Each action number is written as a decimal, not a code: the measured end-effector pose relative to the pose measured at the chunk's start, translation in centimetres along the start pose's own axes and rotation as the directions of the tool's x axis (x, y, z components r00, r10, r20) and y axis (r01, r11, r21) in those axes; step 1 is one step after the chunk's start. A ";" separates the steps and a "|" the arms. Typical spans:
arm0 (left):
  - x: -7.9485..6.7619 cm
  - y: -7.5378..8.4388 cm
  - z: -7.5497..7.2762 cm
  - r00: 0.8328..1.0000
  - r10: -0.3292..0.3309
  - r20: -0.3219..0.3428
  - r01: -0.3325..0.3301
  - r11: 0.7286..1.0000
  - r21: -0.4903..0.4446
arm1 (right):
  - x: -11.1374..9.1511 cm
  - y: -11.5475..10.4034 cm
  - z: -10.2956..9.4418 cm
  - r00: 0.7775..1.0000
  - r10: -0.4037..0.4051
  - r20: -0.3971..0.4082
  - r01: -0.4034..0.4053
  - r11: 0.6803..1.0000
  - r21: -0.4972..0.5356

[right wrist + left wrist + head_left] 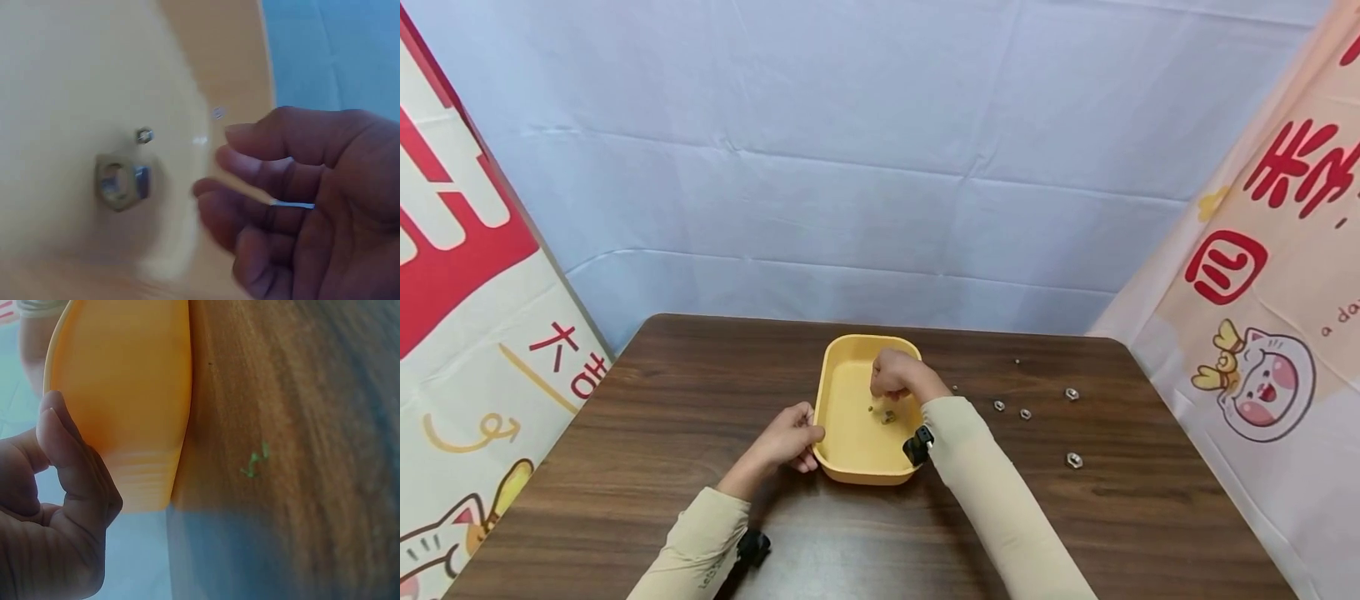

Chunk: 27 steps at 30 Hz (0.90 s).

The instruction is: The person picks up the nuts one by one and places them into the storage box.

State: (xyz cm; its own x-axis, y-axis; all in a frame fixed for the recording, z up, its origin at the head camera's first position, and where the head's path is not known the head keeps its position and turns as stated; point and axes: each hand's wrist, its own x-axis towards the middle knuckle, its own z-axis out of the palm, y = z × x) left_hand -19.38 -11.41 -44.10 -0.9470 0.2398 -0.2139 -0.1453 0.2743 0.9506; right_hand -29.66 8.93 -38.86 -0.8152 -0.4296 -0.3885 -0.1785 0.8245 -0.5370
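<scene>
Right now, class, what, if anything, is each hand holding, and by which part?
The left hand holds the yellow, rounded rectangular tray by its left rim, toward the near end. The right hand, over the tray, shows nothing in its grip.

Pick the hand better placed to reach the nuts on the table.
Likely the right hand: it is over the yellow tray, nearer those nuts, while the left hand grips the tray's opposite side.

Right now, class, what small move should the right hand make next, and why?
Probably shift the right hand from over the yellow tray toward a hex nut on the wood-grain table: it appears to hold nothing, other nuts already lie in the tray, and the left hand grips its rim.
</scene>
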 end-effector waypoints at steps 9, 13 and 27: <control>0.2 -0.2 0.1 1.000 -0.007 0.010 0.007 1.000 -0.026 | -1.3 -1.2 0.1 0.993 -0.085 0.077 0.104 0.951 -0.292; 0.2 -0.3 0.2 1.000 -0.011 0.003 0.012 0.999 -0.043 | -1.7 -1.6 0.0 0.992 -0.091 0.088 0.114 0.946 -0.304; -0.1 -0.1 0.2 1.000 -0.019 -0.011 0.019 0.999 -0.040 | -5.9 -1.8 -1.0 0.988 -0.150 0.025 0.150 0.936 -0.319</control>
State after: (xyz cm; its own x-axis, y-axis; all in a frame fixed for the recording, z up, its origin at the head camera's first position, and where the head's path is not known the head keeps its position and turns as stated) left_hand -19.18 -11.29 -44.25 -0.9471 0.2240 -0.2297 -0.1743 0.2418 0.9545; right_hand -25.06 10.37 -34.90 -0.7652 -0.5572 -0.3225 -0.4650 0.8248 -0.3216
